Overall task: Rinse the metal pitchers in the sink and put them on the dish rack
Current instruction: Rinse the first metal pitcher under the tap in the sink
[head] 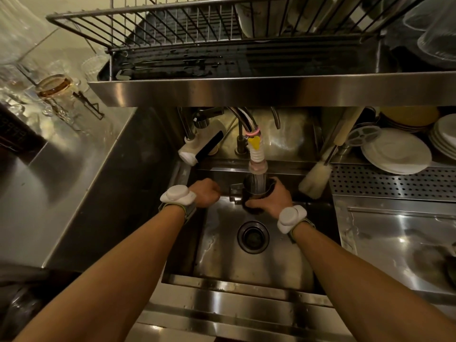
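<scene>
Steel everywhere: a steel bench [61, 183] wraps around a deep sink [256, 265], drain [253, 237] dead centre. Over the sink hangs the dish rack [197, 28] on its shelf, wire bars on top and a wet tray beneath.

Action is at the back of the sink. The right hand [271, 197] is wrapped around a metal pitcher [254, 193], fingers curled over its side, holding it upright and right under the tap [256, 154]. Water is running from the ribbed nozzle straight into the pitcher's mouth. The pitcher's handle sticks out to the left.

The left hand [206, 192] sits just left of that handle, closed into a loose fist near the sink's left wall; whether it grips anything cannot be told. Both wrists carry white bands.

Off to the right, a bottle brush [315, 177] leans against the sink's back corner, and white plates [397, 151] are stacked on a perforated ledge [394, 185]. On the left, glassware [53, 87] crowds the bench. A white sprayer [199, 149] hangs beside the tap.
</scene>
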Tool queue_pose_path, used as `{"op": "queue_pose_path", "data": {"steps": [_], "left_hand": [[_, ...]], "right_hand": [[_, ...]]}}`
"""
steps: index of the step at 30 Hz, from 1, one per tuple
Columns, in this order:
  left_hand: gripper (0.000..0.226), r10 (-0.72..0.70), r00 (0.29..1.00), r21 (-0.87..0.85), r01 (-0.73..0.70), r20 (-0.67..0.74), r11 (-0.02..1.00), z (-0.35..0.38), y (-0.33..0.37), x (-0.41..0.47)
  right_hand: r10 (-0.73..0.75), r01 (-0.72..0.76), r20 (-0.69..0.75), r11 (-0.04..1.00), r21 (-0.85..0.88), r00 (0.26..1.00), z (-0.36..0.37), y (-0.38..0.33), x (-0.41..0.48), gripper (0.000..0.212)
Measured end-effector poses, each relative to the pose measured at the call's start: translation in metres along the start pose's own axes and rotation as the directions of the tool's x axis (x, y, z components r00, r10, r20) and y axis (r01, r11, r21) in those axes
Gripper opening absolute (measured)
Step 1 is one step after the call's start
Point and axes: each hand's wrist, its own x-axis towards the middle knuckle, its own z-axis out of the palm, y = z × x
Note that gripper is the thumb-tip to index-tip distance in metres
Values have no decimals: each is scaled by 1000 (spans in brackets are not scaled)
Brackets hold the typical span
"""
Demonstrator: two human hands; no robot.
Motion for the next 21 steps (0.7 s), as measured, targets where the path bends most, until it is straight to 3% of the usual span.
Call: {"op": "queue_pose_path", "data": {"steps": [2,7,11,15,19,21], "left_hand": [[36,7,1000,13,-7,-4,1000,-1,-2,0],[35,6,1000,21,-6,-10,1000,-3,-6,2],[36,15,1000,45,-15,-11,999,1,-4,3],[37,28,1000,70,-27,-8,997,3,1,4],[39,63,998,56,-61,-28,997,4,3,3],[39,69,997,62,-67,-29,996,6,3,4]], "right_hand": [[-9,10,-30,1000,17,1000,2,-4,0,82],[-18,23,85,998,-55,996,-2,-2,1,83],[-16,17,20,999,-43,1000,-3,-1,-1,86],[-30,41,119,995,-87,992,5,-4,-2,85],[0,-1,-11,999,-52,1000,-4,2,-3,85],[-9,8,-10,999,-32,1000,-4,-2,-4,84]]}}
